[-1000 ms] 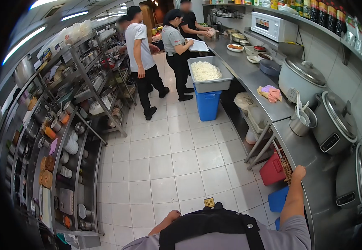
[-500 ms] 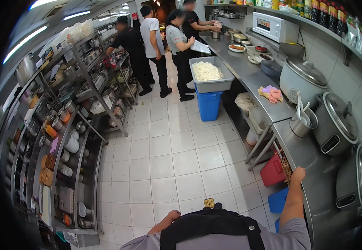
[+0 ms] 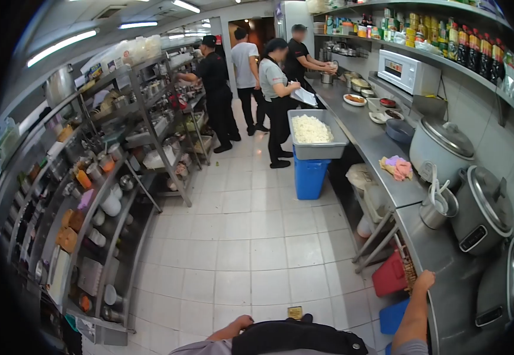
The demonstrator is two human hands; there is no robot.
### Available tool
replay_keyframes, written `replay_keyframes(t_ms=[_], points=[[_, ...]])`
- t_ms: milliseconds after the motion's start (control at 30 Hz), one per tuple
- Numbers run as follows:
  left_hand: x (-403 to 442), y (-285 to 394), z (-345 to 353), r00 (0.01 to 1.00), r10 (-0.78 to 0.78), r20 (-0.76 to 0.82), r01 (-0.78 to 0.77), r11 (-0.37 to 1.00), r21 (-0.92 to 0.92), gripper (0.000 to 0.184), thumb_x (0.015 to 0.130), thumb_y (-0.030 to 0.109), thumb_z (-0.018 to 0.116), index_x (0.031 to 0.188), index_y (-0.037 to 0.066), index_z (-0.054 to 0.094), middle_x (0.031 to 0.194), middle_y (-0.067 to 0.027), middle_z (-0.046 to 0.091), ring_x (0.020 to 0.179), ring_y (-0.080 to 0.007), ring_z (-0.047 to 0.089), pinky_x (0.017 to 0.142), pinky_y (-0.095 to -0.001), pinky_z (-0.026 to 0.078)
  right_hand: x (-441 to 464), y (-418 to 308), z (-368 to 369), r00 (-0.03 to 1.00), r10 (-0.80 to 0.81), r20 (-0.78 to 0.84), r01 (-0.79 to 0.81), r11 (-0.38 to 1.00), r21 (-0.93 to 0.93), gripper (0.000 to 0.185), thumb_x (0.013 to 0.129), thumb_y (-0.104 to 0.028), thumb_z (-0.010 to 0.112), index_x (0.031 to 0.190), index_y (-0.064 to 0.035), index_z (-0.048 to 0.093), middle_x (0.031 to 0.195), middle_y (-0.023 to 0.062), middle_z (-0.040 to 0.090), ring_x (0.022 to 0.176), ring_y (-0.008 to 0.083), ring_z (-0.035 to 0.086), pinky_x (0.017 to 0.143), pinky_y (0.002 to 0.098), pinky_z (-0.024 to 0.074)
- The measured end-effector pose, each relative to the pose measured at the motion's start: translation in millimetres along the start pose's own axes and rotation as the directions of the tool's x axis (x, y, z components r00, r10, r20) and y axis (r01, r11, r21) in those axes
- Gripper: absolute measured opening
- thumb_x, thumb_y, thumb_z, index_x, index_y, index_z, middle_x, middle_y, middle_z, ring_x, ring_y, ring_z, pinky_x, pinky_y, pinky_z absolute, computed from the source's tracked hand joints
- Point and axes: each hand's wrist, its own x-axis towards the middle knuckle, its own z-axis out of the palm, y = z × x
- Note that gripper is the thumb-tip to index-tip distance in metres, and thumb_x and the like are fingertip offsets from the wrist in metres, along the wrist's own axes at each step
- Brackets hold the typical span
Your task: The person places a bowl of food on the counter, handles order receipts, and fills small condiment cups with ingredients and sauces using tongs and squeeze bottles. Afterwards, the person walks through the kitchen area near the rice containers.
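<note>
My right hand [image 3: 425,280] is at the front edge of the steel counter [image 3: 415,251], with its fingers curled over the edge. Low at my side, my left hand [image 3: 244,321] has its fingers curled in; nothing shows in it, and its palm is hidden. Nearest to the right hand on the counter are a steel pot [image 3: 437,212] with white-handled utensils standing in it and a large lidded rice cooker [image 3: 483,208]. A brown slatted or woven item [image 3: 408,269] and a red bin [image 3: 389,275] sit below the counter edge.
Steel shelving [image 3: 106,260] with pots and bowls lines the left. A grey tub of white rice-like food [image 3: 312,130] rests on a blue bin [image 3: 311,177], jutting into the tiled aisle [image 3: 239,236]. Several people stand farther back, one holding papers [image 3: 304,96]. A cloth [image 3: 396,168] lies on the counter.
My view has tilted up, so the room sits lower in frame. The person in black at the left shelving has straightened and reaches toward the shelves. My hands keep about the same posture.
</note>
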Motion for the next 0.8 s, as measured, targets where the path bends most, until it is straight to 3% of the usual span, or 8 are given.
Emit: replay_keyframes(t_ms=[33, 133, 167, 333, 400, 533, 733, 800], points=[[3.1, -4.2, 0.9, 0.993, 0.096, -0.073, -0.095, 0.995, 0.013, 0.030, 0.078, 0.031, 0.061, 0.090, 0.007, 0.075, 0.095, -0.0170, 0.071, 0.084, -0.0331, 0.068, 0.077, -0.0433, 0.054, 3.3, -1.5, 11.7, 1.000, 0.014, 0.006, -0.014, 1.000, 0.009, 0.016, 0.088, -0.015, 0.058, 0.092, -0.0121, 0.073, 0.094, 0.0086, 0.067, 0.082, 0.0222, 0.069, 0.067, 0.0302, 0.0565], [1.1, -6.1, -6.6, 0.991, 0.115, 0.068, -0.128, 0.963, 0.238, 0.026, 0.079, 0.028, 0.058, 0.085, 0.007, 0.074, 0.091, -0.0205, 0.069, 0.085, -0.0363, 0.067, 0.077, -0.0458, 0.052, -7.2, 4.8, 40.0, 0.994, -0.080, -0.077, 0.078, 0.997, -0.025, 0.018, 0.090, -0.013, 0.055, 0.080, -0.0123, 0.070, 0.091, 0.0053, 0.065, 0.081, 0.0197, 0.066, 0.065, 0.0298, 0.0555], [-4.2, 0.1, -8.8, 0.999, 0.030, -0.019, -0.030, 0.999, 0.009, 0.030, 0.080, 0.029, 0.058, 0.091, 0.007, 0.074, 0.093, -0.0191, 0.070, 0.087, -0.0349, 0.068, 0.079, -0.0437, 0.053, -2.6, 2.6, 39.2, 0.994, -0.059, -0.095, 0.057, 0.998, -0.025, 0.019, 0.090, -0.012, 0.055, 0.078, -0.0121, 0.070, 0.091, 0.0059, 0.065, 0.082, 0.0201, 0.066, 0.066, 0.0292, 0.0557], [-8.5, 1.4, -10.3, 1.000, -0.016, 0.005, 0.017, 1.000, -0.023, 0.037, 0.079, 0.035, 0.061, 0.099, 0.007, 0.074, 0.098, -0.0168, 0.072, 0.091, -0.0337, 0.068, 0.083, -0.0413, 0.052, -11.1, -4.2, 29.4, 0.992, -0.001, -0.123, -0.005, 0.999, -0.049, 0.017, 0.089, -0.012, 0.057, 0.079, -0.0112, 0.072, 0.091, 0.0068, 0.065, 0.081, 0.0212, 0.066, 0.067, 0.0284, 0.0564], [-15.1, -1.6, -10.5, 0.986, -0.095, 0.139, 0.107, 0.991, -0.079, 0.039, 0.075, 0.038, 0.065, 0.099, 0.009, 0.074, 0.100, -0.0172, 0.071, 0.091, -0.0326, 0.068, 0.083, -0.0406, 0.052, -10.9, -1.7, 24.8, 0.994, -0.022, -0.106, 0.013, 0.996, -0.086, 0.017, 0.089, -0.013, 0.058, 0.081, -0.0106, 0.073, 0.091, 0.0068, 0.065, 0.081, 0.0215, 0.067, 0.067, 0.0286, 0.0567], [-25.3, 6.1, -14.2, 0.977, -0.181, 0.112, 0.187, 0.982, -0.038, 0.041, 0.072, 0.041, 0.068, 0.099, 0.010, 0.075, 0.101, -0.0173, 0.071, 0.092, -0.0322, 0.068, 0.083, -0.0406, 0.052, -21.4, 3.1, 21.1, 0.997, -0.007, -0.082, -0.001, 0.995, -0.101, 0.019, 0.091, -0.015, 0.057, 0.082, -0.0098, 0.072, 0.093, 0.0059, 0.066, 0.083, 0.0205, 0.066, 0.070, 0.0302, 0.0564], [4.8, -5.4, -12.1, 0.998, 0.015, 0.064, -0.023, 0.992, 0.121, 0.035, 0.083, 0.032, 0.056, 0.097, 0.006, 0.074, 0.098, -0.0192, 0.070, 0.093, -0.0354, 0.067, 0.082, -0.0451, 0.052, -14.7, -3.1, 10.2, 0.994, -0.018, -0.106, 0.006, 0.994, -0.105, 0.019, 0.092, -0.013, 0.056, 0.082, -0.0102, 0.073, 0.091, 0.0057, 0.065, 0.081, 0.0204, 0.066, 0.069, 0.0304, 0.0561], [6.9, 0.0, -16.7, 0.998, -0.061, 0.033, 0.057, 0.994, 0.093, 0.035, 0.082, 0.031, 0.057, 0.099, 0.005, 0.073, 0.095, -0.0196, 0.071, 0.090, -0.0347, 0.068, 0.081, -0.0453, 0.052, -15.1, -3.2, 26.8, 0.991, -0.024, -0.134, 0.013, 0.996, -0.083, 0.019, 0.091, -0.013, 0.057, 0.081, -0.0106, 0.073, 0.088, 0.0056, 0.065, 0.080, 0.0202, 0.066, 0.067, 0.0297, 0.0564]])
